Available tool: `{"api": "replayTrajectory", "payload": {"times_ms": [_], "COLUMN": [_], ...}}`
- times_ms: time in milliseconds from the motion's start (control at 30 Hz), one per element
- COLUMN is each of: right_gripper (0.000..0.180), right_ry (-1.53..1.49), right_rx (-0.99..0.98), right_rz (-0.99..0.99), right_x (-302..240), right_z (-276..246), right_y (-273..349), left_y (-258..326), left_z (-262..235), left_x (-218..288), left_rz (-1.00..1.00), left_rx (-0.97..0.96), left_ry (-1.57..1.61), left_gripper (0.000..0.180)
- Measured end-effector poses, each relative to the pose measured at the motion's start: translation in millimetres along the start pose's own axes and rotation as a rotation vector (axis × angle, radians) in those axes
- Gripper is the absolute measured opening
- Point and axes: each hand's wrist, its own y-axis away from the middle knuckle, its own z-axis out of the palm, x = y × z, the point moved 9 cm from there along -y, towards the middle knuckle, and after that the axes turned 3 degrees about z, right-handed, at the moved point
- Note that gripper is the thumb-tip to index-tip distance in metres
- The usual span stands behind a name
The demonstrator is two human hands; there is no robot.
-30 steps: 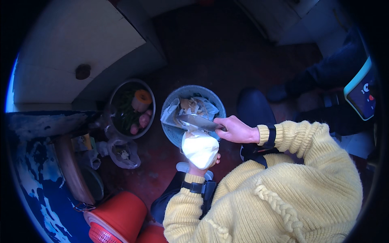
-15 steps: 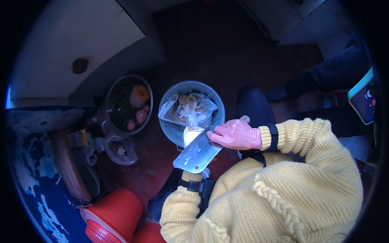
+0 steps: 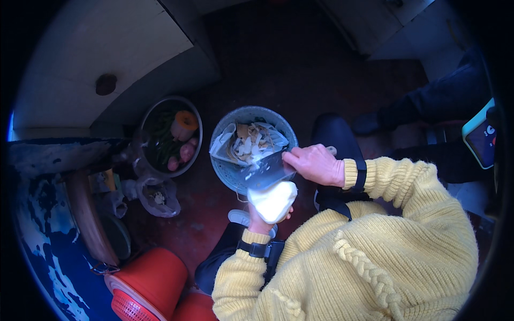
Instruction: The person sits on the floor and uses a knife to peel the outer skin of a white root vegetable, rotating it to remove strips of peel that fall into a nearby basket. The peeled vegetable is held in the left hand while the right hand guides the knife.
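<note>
My right hand (image 3: 317, 163) is closed round the handle of a broad-bladed cleaver (image 3: 266, 171). The cleaver's blade reaches left over the near rim of a grey-blue bucket (image 3: 215, 170). Just below the blade is a peeled white vegetable (image 3: 273, 201), thick and blocky; its exact kind does not show. My left hand (image 3: 260, 221) grips it from beneath, with most of the fingers hidden behind it. Inside the bucket, brown and white peelings (image 3: 252, 145) lie on a plastic bag.
Left of the bucket stands a bowl (image 3: 199, 140) with green vegetables, an orange-fleshed piece and pinkish tubers. Nearby lies a clear plastic bag (image 3: 170, 206) with pale scraps. A red bucket (image 3: 160, 278) is at lower left. Another person's dark-clothed leg (image 3: 428, 101) and a phone (image 3: 482, 136) are at right.
The cleaver has lifted up and away from me, its blade now over the bucket's rim. The white vegetable, mostly covered by the blade before, is now in plain sight in my left hand.
</note>
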Motion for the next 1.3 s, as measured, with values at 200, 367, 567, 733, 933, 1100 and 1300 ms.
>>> {"api": "replayTrajectory", "payload": {"times_ms": [200,367,567,733,933,1100,1300], "right_gripper": [0.021,0.015,0.018,0.019,0.018,0.015,0.013], "right_ry": [-0.25,-0.248,-0.298,-0.387,-0.504,-0.45,-0.349], "right_rx": [0.049,0.01,0.021,-0.131,-0.022,0.054,0.052], "right_rz": [-0.126,-0.119,-0.066,0.127,0.134,-0.102,-0.134], "right_x": [-27,-39,-26,8,8,-30,-37], "right_z": [-19,-17,-4,18,-4,-24,-20], "right_y": [10,12,15,16,12,12,5], "left_y": [-2,-3,-2,6,2,-10,-10], "left_z": [-1,5,5,-4,20,38,11], "left_x": [11,24,18,29,46,31,12], "left_rz": [0.11,0.316,0.234,0.294,0.394,0.205,0.071], "left_rx": [0.052,0.025,0.026,0.248,0.12,-0.267,-0.386], "left_ry": [-0.244,-0.966,-0.298,0.003,-0.127,0.212,-0.006], "left_gripper": [0.084,0.046,0.078,0.106,0.089,0.075,0.069]}}
